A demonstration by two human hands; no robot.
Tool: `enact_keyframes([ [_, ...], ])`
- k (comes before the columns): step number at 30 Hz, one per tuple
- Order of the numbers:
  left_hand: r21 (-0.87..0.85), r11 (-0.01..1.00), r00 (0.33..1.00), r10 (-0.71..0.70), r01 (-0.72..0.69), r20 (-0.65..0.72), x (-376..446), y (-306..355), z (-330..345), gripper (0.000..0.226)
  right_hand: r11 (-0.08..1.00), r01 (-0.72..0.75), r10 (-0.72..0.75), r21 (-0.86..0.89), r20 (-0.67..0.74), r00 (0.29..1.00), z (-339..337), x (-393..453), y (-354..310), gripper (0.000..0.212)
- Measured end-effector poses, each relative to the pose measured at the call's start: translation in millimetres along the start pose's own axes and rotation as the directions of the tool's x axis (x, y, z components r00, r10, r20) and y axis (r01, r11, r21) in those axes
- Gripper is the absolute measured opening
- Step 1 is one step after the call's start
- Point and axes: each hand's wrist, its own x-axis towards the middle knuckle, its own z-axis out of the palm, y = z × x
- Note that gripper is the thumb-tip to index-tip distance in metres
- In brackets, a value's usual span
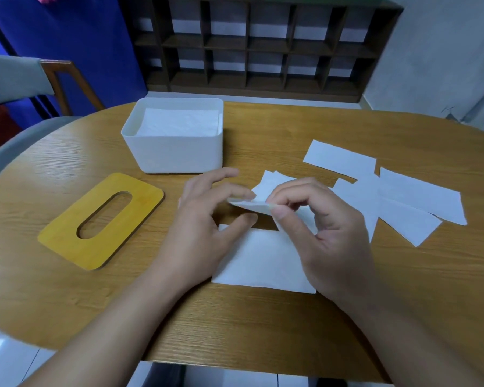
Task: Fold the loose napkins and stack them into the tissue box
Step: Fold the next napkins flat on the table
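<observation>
A white napkin (259,261) lies on the wooden table (263,317) in front of me, its far edge lifted and bent back toward me. My right hand (324,236) pinches that lifted edge between thumb and fingers. My left hand (204,219) hovers beside it with fingers spread, fingertips touching the raised paper. The white tissue box (173,152) stands open at the back left, with folded napkins (179,122) stacked inside. Several loose napkins (403,196) lie spread on the right.
The yellow wooden lid (67,241) with an oval slot lies flat at the left of the table. A chair (65,79) stands at the far left and a dark cubby shelf (263,43) stands behind the table.
</observation>
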Motion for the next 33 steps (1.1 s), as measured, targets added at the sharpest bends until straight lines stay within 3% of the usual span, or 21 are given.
enact_keyframes([
  [3, -0.117, 0.993, 0.999, -0.029, 0.026, -0.029, 1.8, -2.4, -2.5, 0.008, 0.965, -0.129, 0.151, 0.23, -0.081, 0.985, -5.5, 0.2, -5.5, 0.011],
  [8, -0.384, 0.923, 0.992, -0.066, 0.019, -0.108, 1.3, 12.4, -13.8, 0.01, 0.905, -0.282, 0.33, 0.317, -0.107, 0.938, -15.7, 2.4, -6.3, 0.008],
  [12, -0.462, 0.88, 0.993, -0.117, 0.109, 0.011, 0.3, 21.0, -20.6, 0.004, 0.862, -0.342, 0.399, 0.374, -0.085, 0.913, -20.2, 3.7, -15.2, 0.034],
  [14, -0.449, 0.879, 0.987, -0.15, 0.162, 0.062, -1.4, 24.8, -22.0, 0.011, 0.867, -0.374, 0.425, 0.329, -0.096, 0.9, -20.2, 2.0, -15.5, 0.034],
  [17, -0.441, 0.858, 0.965, -0.22, 0.262, 0.145, -5.7, 29.3, -25.2, 0.03, 0.895, -0.443, 0.446, 0.054, -0.089, 0.891, -20.5, -6.1, -5.6, 0.025],
  [21, -0.234, 0.933, 0.955, -0.233, 0.272, 0.181, -13.1, 18.0, -25.6, 0.042, 0.844, -0.51, 0.515, -0.163, -0.017, 0.857, -18.9, -19.5, -4.8, 0.025],
  [25, 0.023, 0.976, 0.962, -0.216, 0.215, 0.167, -21.0, 13.4, -21.0, 0.043, 0.811, -0.451, 0.485, -0.372, -0.001, 0.874, -16.5, -29.7, -6.5, 0.033],
  [29, 0.317, 0.944, 0.964, -0.161, 0.087, 0.213, -27.2, 12.8, -20.5, 0.06, 0.734, -0.324, 0.407, -0.597, 0.005, 0.914, -18.5, -35.3, -10.2, 0.038],
  [33, 0.433, 0.897, 0.924, -0.238, 0.091, 0.299, -27.7, 22.8, -25.9, 0.075, 0.732, -0.29, 0.379, -0.617, 0.015, 0.925, -22.3, -40.6, -10.2, 0.044],
])
